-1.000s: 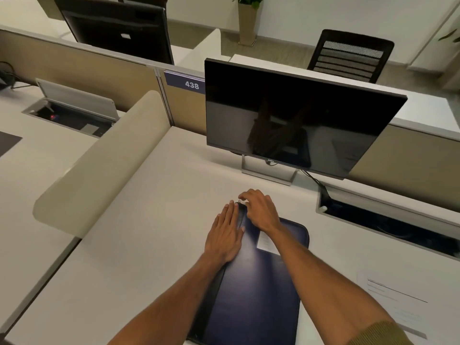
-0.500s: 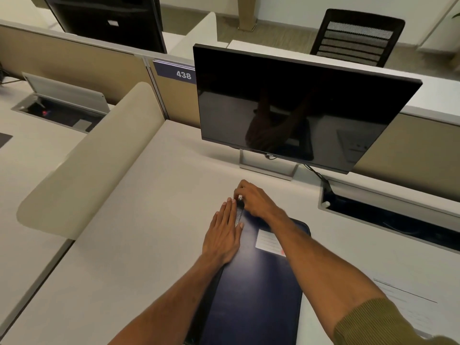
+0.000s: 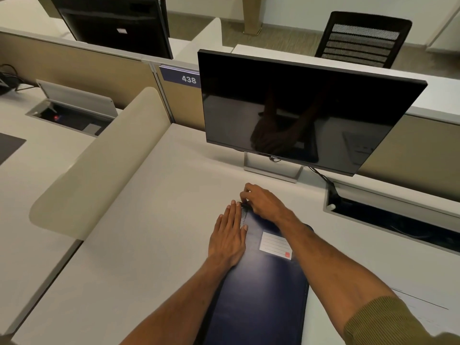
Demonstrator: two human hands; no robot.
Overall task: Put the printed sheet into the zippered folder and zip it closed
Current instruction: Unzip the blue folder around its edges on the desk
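Observation:
A dark blue zippered folder (image 3: 258,295) with a white label lies flat on the desk in front of me. My left hand (image 3: 229,235) rests flat on its left edge, fingers together, pinning it down. At the folder's far left corner my right hand (image 3: 263,200) pinches the zipper pull (image 3: 245,206). A short run of zipper teeth shows between the two hands. The printed sheet (image 3: 428,317) lies on the desk at the lower right, partly hidden behind my right sleeve.
A black monitor (image 3: 298,113) on a silver stand stands just beyond my hands. An open cable tray (image 3: 393,215) is recessed in the desk (image 3: 149,245) to the right. A beige divider (image 3: 99,165) borders the desk on the left.
My right hand shifted slightly left along the folder's far edge to its corner, closing on the zipper pull. The left hand stays flat on the folder. The camera tilted down a little.

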